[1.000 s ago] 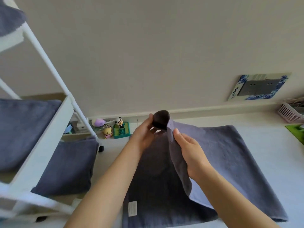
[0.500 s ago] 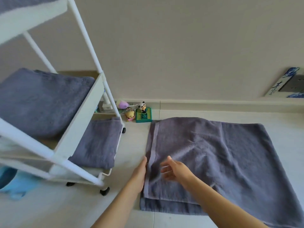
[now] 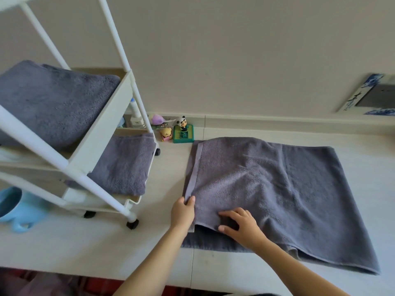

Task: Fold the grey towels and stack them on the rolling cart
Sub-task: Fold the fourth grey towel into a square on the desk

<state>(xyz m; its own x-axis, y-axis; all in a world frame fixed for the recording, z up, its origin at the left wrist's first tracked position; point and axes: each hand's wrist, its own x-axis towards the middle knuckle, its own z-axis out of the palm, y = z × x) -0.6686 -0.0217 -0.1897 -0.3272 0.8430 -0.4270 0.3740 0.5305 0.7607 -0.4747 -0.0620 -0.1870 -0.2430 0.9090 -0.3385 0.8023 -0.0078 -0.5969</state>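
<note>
The half-folded grey towel (image 3: 277, 189) is pinched at its left hem by the left hand (image 3: 182, 212) and pressed near the worktop's front edge by the right hand (image 3: 241, 225), fingers loosely spread, so the layers can be squared.

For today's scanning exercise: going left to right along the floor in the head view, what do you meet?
Blue stool → rolling cart → panda figurine → grey towel → framed picture leaning on the wall.
</note>
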